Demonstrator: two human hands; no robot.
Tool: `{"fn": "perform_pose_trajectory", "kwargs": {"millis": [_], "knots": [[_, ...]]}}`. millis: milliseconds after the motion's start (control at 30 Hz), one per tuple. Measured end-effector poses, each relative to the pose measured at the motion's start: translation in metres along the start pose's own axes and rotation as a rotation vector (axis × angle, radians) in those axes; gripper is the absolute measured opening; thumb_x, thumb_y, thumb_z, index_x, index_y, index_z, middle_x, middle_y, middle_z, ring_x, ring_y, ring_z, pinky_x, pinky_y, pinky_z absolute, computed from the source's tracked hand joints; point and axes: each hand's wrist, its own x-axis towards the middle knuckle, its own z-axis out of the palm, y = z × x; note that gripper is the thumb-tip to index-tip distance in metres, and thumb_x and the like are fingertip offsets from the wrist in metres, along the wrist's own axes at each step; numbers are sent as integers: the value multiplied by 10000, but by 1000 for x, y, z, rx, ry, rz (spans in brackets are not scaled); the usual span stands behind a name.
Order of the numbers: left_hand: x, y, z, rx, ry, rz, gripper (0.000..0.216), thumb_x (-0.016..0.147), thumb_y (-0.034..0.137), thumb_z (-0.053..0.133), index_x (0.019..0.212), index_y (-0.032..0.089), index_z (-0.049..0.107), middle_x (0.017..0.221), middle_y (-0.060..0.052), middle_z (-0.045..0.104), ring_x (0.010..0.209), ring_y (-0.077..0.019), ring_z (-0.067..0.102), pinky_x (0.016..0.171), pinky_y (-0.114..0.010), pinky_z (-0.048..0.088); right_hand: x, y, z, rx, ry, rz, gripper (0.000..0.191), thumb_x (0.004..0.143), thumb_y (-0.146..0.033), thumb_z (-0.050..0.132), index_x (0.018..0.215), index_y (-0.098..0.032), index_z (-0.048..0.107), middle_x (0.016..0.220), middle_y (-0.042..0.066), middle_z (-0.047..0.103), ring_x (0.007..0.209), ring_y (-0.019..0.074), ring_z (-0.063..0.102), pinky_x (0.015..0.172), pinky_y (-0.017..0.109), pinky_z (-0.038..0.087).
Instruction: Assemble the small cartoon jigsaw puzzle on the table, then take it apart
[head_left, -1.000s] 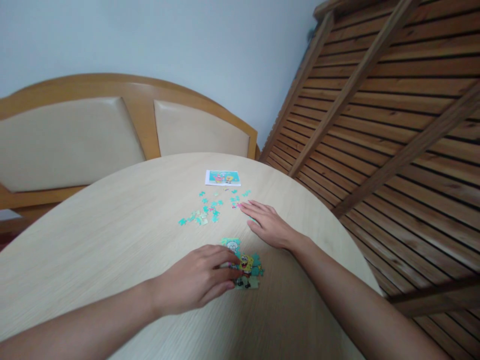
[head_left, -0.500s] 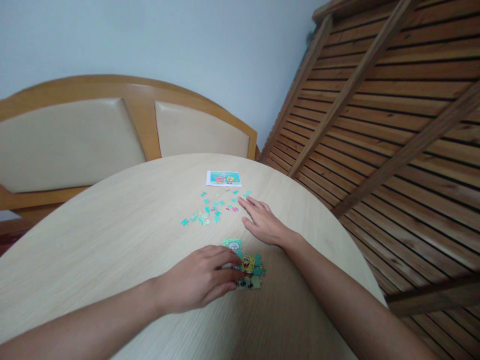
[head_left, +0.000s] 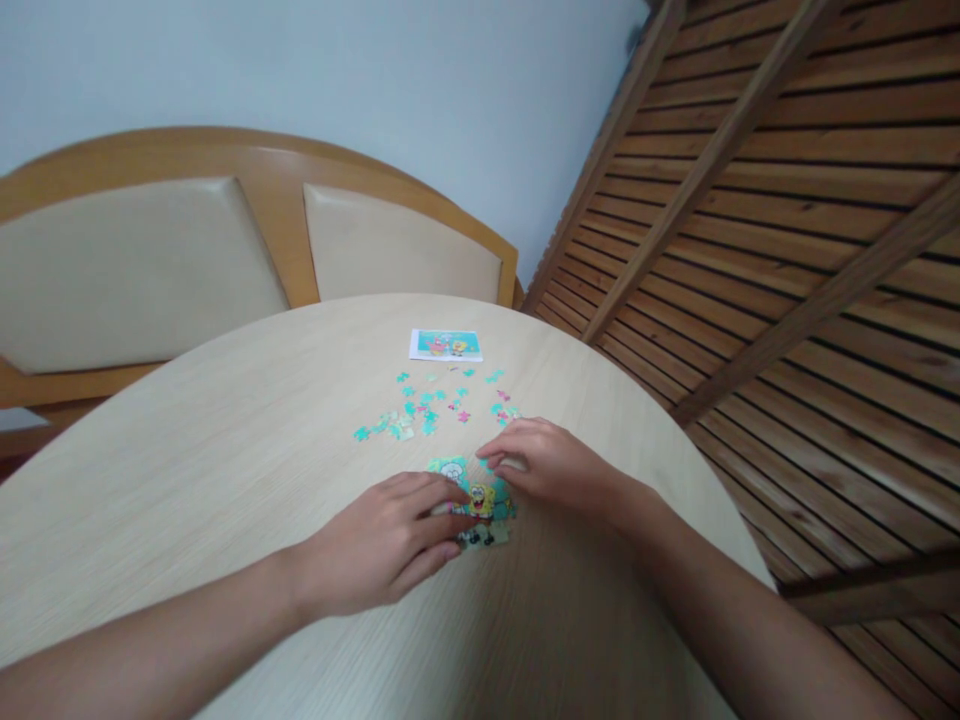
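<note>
A partly joined jigsaw [head_left: 474,497] with a yellow cartoon figure lies on the round pale wooden table [head_left: 225,480]. My left hand [head_left: 382,545] rests flat on the table, its stretched fingertips touching the jigsaw's left edge. My right hand [head_left: 547,462] sits just right of the jigsaw, fingers curled and pinched at its upper right corner; a small piece may be between them, but I cannot make it out. Several loose teal and pink pieces [head_left: 427,405] are scattered beyond the hands. A small reference picture [head_left: 445,344] lies at the far side.
A wooden bench with two beige padded back panels [head_left: 225,250] curves behind the table. A slatted wooden frame [head_left: 787,200] leans on the right. The table's right edge runs close to my right forearm.
My right hand has pulled back from the loose pieces to the jigsaw's upper right corner and curled its fingers. The left hand has stayed on the jigsaw. The view tipped slightly.
</note>
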Motion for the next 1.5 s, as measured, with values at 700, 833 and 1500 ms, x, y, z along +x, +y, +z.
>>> {"fn": "perform_pose_trajectory", "kwargs": {"millis": [700,833,1500], "knots": [[0,0,0,-52,-1,4,324,1037,303,461,1300,203,622,1264,-119,626,1199,-274,590,1049,-466,503,-1,6,0,116,-62,-61,300,905,-151,604,1156,-255,732,1115,35,755,1096,206,650,1026,399,464],[0,1,0,-52,-2,6,328,1034,311,471,1307,207,619,1252,-120,631,1193,-276,596,1038,-468,511,-2,5,-1,91,-77,-37,305,925,-171,584,1196,-251,701,1176,48,733,1135,220,643,1092,443,406],[4,3,-2,-72,-1,53,317,1030,285,469,1289,188,624,1277,-118,637,1201,-262,600,1081,-446,489,0,2,4,15,11,107,136,874,-271,713,1001,-230,740,1057,50,730,1049,252,624,967,424,460]]}}
